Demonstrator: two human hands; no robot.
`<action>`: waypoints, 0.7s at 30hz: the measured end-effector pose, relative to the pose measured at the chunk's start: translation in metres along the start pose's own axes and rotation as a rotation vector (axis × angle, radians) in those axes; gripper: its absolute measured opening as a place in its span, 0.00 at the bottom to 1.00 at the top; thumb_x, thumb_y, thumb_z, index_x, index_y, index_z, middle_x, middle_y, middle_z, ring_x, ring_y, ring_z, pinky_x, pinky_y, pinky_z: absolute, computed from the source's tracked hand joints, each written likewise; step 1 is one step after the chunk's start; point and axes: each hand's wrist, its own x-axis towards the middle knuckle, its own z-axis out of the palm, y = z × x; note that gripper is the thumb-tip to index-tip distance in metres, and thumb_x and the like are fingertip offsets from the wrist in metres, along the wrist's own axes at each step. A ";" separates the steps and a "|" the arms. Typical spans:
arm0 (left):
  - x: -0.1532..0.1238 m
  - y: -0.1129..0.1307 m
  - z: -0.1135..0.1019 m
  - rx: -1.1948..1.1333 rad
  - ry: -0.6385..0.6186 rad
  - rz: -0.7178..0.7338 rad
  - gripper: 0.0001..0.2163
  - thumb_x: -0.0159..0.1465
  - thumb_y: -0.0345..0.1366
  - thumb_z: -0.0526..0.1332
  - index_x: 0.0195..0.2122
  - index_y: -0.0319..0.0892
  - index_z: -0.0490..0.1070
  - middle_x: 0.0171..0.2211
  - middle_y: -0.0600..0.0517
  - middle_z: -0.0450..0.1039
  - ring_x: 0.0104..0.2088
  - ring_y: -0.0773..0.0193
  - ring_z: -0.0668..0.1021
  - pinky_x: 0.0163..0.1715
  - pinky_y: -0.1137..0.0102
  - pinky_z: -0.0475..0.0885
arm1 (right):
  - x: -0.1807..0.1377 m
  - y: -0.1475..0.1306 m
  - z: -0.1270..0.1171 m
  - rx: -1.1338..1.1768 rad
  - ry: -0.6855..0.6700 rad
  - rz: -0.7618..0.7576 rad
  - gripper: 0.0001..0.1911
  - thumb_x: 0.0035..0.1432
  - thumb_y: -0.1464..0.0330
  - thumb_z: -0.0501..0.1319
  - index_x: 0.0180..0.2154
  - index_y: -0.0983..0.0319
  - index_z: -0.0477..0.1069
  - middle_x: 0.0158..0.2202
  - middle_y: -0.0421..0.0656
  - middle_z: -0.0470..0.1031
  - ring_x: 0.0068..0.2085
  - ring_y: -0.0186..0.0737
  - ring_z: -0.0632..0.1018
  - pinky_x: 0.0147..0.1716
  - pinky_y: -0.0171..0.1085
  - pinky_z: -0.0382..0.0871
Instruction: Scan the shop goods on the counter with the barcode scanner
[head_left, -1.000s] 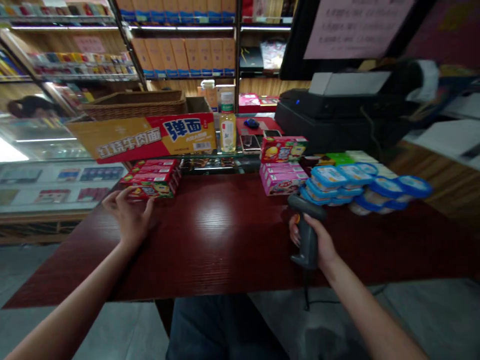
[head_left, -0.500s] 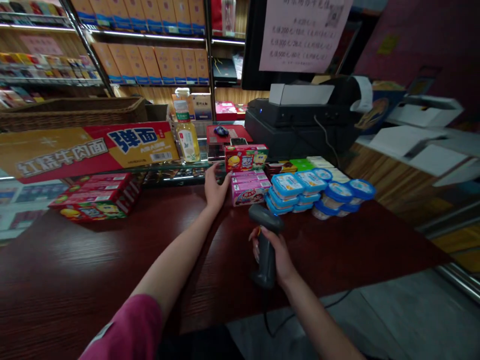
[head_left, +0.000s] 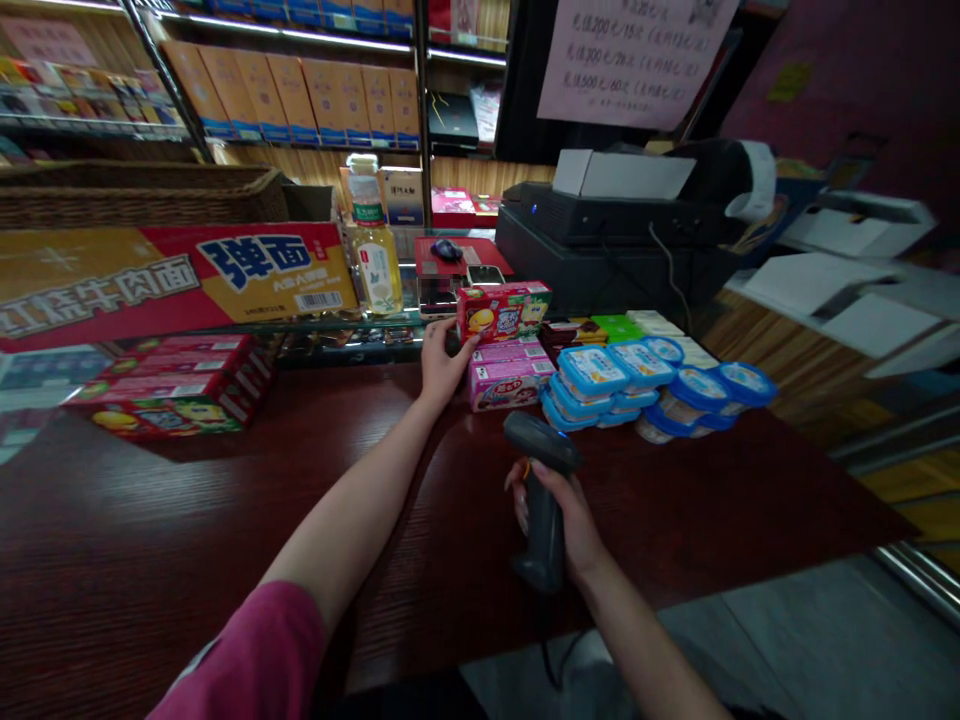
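My right hand [head_left: 566, 510] is wrapped around the handle of a dark grey barcode scanner [head_left: 544, 500], held over the counter. My left hand [head_left: 442, 365] grips the left end of a red snack box [head_left: 502, 312], thumb on its front lower corner and fingers partly hidden at its side. That box sits on top of pink boxes [head_left: 511, 378]. Right of these stand stacked blue-lidded tubs, some rectangular [head_left: 596, 370] and some round [head_left: 697, 388].
More red boxes [head_left: 176, 390] lie at the left on the dark wooden counter [head_left: 247, 520]. Behind them are a noodle carton [head_left: 172, 280], a bottle of yellow drink [head_left: 373, 250] and a black cash drawer [head_left: 600, 250]. The scanner's cable hangs past the counter's front edge.
My left hand has closed in on the red box and now has its thumb against it. The right hand still holds the scanner. The whole view has shifted slightly.
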 end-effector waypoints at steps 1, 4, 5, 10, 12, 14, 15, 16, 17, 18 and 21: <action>-0.001 0.002 -0.002 -0.001 0.006 0.011 0.17 0.63 0.43 0.69 0.50 0.43 0.73 0.47 0.46 0.74 0.51 0.55 0.76 0.54 0.59 0.73 | 0.000 0.000 -0.001 -0.004 -0.010 -0.004 0.23 0.45 0.49 0.73 0.28 0.63 0.78 0.19 0.38 0.68 0.17 0.29 0.66 0.14 0.29 0.61; -0.009 0.013 -0.018 -0.012 0.023 0.051 0.18 0.63 0.40 0.68 0.53 0.44 0.72 0.49 0.46 0.75 0.51 0.55 0.77 0.53 0.60 0.73 | 0.000 0.001 -0.002 -0.001 -0.035 -0.030 0.22 0.48 0.50 0.72 0.29 0.64 0.78 0.21 0.39 0.68 0.18 0.29 0.67 0.15 0.29 0.62; -0.013 0.018 -0.027 -0.012 0.022 0.062 0.18 0.64 0.39 0.67 0.54 0.45 0.71 0.51 0.45 0.74 0.52 0.55 0.77 0.54 0.60 0.74 | 0.000 0.001 -0.003 0.003 -0.044 -0.040 0.22 0.48 0.50 0.72 0.29 0.64 0.78 0.21 0.39 0.68 0.18 0.29 0.67 0.16 0.29 0.63; -0.042 0.031 -0.102 0.034 0.059 0.076 0.20 0.64 0.33 0.65 0.57 0.45 0.67 0.55 0.45 0.72 0.56 0.55 0.76 0.59 0.57 0.72 | -0.001 -0.003 -0.004 0.000 -0.096 -0.052 0.21 0.48 0.51 0.71 0.29 0.63 0.78 0.21 0.38 0.68 0.19 0.29 0.67 0.16 0.29 0.62; -0.054 0.030 -0.141 0.005 0.044 0.050 0.21 0.63 0.33 0.66 0.57 0.46 0.66 0.57 0.44 0.71 0.58 0.56 0.76 0.59 0.57 0.73 | 0.001 -0.007 -0.001 -0.022 -0.140 -0.033 0.21 0.48 0.51 0.71 0.28 0.63 0.77 0.20 0.37 0.67 0.18 0.29 0.66 0.15 0.29 0.61; -0.064 0.027 -0.178 -0.002 -0.053 0.006 0.22 0.62 0.34 0.67 0.57 0.46 0.66 0.58 0.43 0.71 0.58 0.56 0.77 0.59 0.57 0.74 | 0.004 -0.009 0.006 -0.044 -0.193 -0.006 0.21 0.49 0.51 0.70 0.28 0.63 0.76 0.20 0.37 0.66 0.17 0.29 0.65 0.14 0.29 0.60; -0.067 0.026 -0.195 0.008 -0.117 -0.017 0.22 0.62 0.34 0.67 0.57 0.46 0.66 0.57 0.43 0.71 0.58 0.56 0.77 0.59 0.57 0.74 | 0.006 -0.010 0.012 -0.054 -0.221 0.008 0.21 0.49 0.50 0.70 0.28 0.63 0.76 0.20 0.37 0.66 0.17 0.29 0.64 0.14 0.29 0.59; -0.070 0.025 -0.211 0.021 -0.177 -0.040 0.22 0.62 0.34 0.68 0.56 0.45 0.67 0.57 0.43 0.72 0.57 0.56 0.78 0.59 0.57 0.74 | 0.008 -0.009 0.019 -0.069 -0.251 0.022 0.21 0.49 0.50 0.69 0.28 0.63 0.76 0.20 0.37 0.66 0.17 0.29 0.64 0.13 0.29 0.59; -0.072 0.024 -0.223 0.034 -0.222 -0.058 0.21 0.61 0.34 0.68 0.55 0.45 0.68 0.56 0.43 0.73 0.57 0.56 0.78 0.59 0.57 0.74 | 0.011 -0.008 0.026 -0.089 -0.281 0.033 0.22 0.49 0.50 0.69 0.28 0.63 0.76 0.20 0.37 0.66 0.17 0.29 0.65 0.13 0.29 0.59; -0.074 0.024 -0.234 0.044 -0.251 -0.070 0.21 0.61 0.33 0.68 0.55 0.44 0.69 0.56 0.43 0.74 0.56 0.56 0.79 0.59 0.57 0.74 | 0.015 -0.005 0.033 -0.109 -0.315 0.042 0.22 0.50 0.49 0.68 0.28 0.63 0.76 0.20 0.37 0.66 0.17 0.29 0.65 0.13 0.29 0.59; -0.075 0.024 -0.250 0.043 -0.267 -0.104 0.20 0.59 0.33 0.69 0.52 0.42 0.70 0.54 0.43 0.75 0.54 0.57 0.80 0.58 0.58 0.75 | 0.023 0.006 0.050 -0.169 -0.371 0.070 0.23 0.50 0.48 0.67 0.27 0.63 0.75 0.18 0.37 0.66 0.16 0.30 0.65 0.12 0.29 0.59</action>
